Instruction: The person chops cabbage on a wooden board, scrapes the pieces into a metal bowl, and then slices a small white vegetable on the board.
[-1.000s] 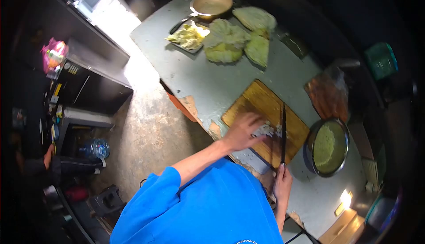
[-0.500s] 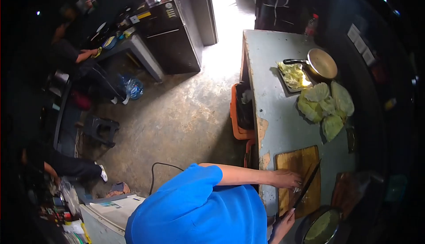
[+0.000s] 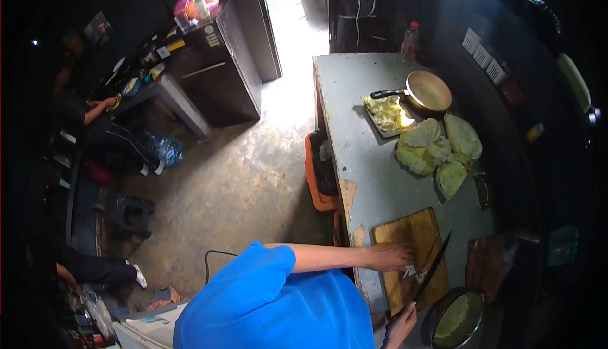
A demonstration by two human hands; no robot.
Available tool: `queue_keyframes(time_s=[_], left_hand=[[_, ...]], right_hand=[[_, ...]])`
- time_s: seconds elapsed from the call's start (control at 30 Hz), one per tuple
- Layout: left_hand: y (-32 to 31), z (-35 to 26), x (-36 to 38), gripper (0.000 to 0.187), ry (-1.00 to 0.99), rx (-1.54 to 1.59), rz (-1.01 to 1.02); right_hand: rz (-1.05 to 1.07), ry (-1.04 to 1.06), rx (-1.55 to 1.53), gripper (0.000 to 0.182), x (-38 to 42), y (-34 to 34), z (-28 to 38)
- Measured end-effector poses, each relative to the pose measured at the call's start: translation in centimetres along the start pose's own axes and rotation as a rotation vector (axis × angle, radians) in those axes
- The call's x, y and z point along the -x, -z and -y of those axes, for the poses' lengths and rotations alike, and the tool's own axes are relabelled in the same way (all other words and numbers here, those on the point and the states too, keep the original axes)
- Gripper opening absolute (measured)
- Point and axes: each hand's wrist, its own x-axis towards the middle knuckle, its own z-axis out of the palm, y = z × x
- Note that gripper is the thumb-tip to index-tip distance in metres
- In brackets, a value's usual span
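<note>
My right hand is closed round the handle of a long dark-bladed knife. The blade slants across the wooden cutting board, its tip pointing away to the upper right. On the board's left part lies my left hand, palm down with fingers stretched out. Just beside those fingertips are small pale chopped bits, apparently of a vegetable. A dark pot with pale green contents stands near my right hand.
Farther along the grey table are large cabbage leaves, a tray of cut leaves, a frying pan and a bottle. An orange bin stands beside the table. Two other people are across the room, near a stool.
The view has shifted, so the table appears farther left. My left hand has drawn back slightly from the blade, leaving more pale bits visible. The knife stays in my right hand.
</note>
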Motion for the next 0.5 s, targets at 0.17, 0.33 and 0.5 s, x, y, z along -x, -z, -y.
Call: queue_keyframes(time_s=[0.17, 0.33, 0.5], left_hand=[[0.6, -0.1, 0.3, 0.04, -0.01, 0.032, -0.006], [1.6, -0.6, 0.4, 0.047, 0.005, 0.189, -0.064], [1.7, -0.9, 0.5, 0.044, 0.018, 0.198, -0.086]], right_hand=[[0.07, -0.121, -0.078, 0.067, 0.7, 0.5, -0.1], [0.041, -0.019, 0.015, 0.072, 2.2, 0.0, 4.7], [0.129, -0.139, 0.066, 0.072, 1.9, 0.5, 5.8]])
